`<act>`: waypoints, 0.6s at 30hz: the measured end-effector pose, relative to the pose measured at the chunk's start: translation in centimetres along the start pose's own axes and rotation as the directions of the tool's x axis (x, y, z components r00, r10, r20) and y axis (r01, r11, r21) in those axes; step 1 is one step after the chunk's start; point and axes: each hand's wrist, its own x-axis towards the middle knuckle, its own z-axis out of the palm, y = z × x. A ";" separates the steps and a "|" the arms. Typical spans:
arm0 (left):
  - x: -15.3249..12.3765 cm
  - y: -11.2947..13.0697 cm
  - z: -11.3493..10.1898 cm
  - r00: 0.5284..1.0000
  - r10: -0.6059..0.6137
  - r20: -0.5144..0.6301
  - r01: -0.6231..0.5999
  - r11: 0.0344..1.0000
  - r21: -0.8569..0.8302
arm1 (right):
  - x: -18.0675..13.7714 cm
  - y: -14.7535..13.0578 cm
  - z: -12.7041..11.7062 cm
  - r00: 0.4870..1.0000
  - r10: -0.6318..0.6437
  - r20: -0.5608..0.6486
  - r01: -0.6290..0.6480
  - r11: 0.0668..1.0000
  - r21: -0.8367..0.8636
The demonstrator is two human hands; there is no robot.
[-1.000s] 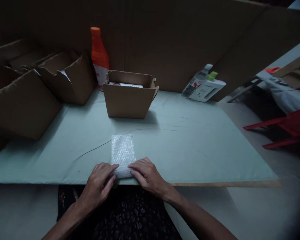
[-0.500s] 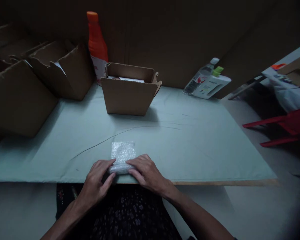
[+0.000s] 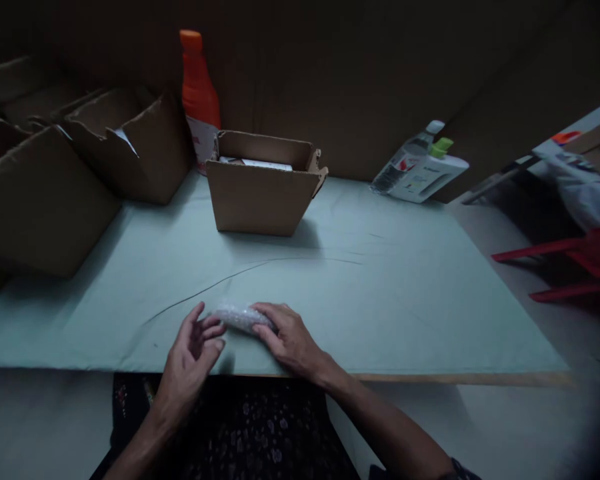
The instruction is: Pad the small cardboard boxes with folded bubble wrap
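A roll of clear bubble wrap (image 3: 240, 317) is held just over the front part of the table, and I cannot make out anything inside it. My right hand (image 3: 290, 337) grips its right end between thumb and fingers. Beside the left end is my left hand (image 3: 195, 343), turned partly palm up, with its fingers loosely curled and the thumb apart from them. Whether the left fingertips touch the wrap is not clear.
Behind the hands stands an open cardboard box (image 3: 260, 200) with white items inside. More cardboard boxes (image 3: 40, 200) are at the left. An orange bottle (image 3: 200, 100), a clear bottle (image 3: 405, 160) and a white jug (image 3: 430, 177) line the back of the green-covered table (image 3: 405, 300).
The bubble wrap's flat flap has been rolled up, and the roll is tilted and slightly raised. My left hand has let go and turned over; my right hand keeps its grip.
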 end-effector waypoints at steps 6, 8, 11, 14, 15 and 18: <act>-0.2 -0.7 1.0 0.992 0.011 0.124 0.003 0.994 -0.112 | -1.1 -0.4 -0.8 0.998 0.010 0.060 -0.021 0.985 0.171; 0.0 -1.0 1.5 0.983 0.120 0.136 -0.114 0.992 -0.055 | -1.1 0.2 -1.3 0.998 0.017 0.063 -0.031 0.973 0.229; 0.9 0.0 1.6 0.940 0.283 0.189 -0.304 0.948 0.092 | -1.0 0.7 -1.9 0.992 0.032 0.119 -0.065 0.957 0.282; 3.4 3.8 1.1 0.834 0.521 0.181 -0.551 0.776 0.306 | -0.8 0.9 -3.1 0.989 0.141 0.039 -0.146 0.947 0.286; 4.6 5.7 1.0 0.772 0.610 0.176 -0.624 0.677 0.391 | -0.7 1.0 -3.6 0.986 0.168 0.005 -0.162 0.938 0.306; 9.1 12.1 1.5 0.515 0.821 0.246 -0.760 0.305 0.574 | -0.7 1.4 -5.4 0.978 0.195 -0.069 -0.158 0.921 0.355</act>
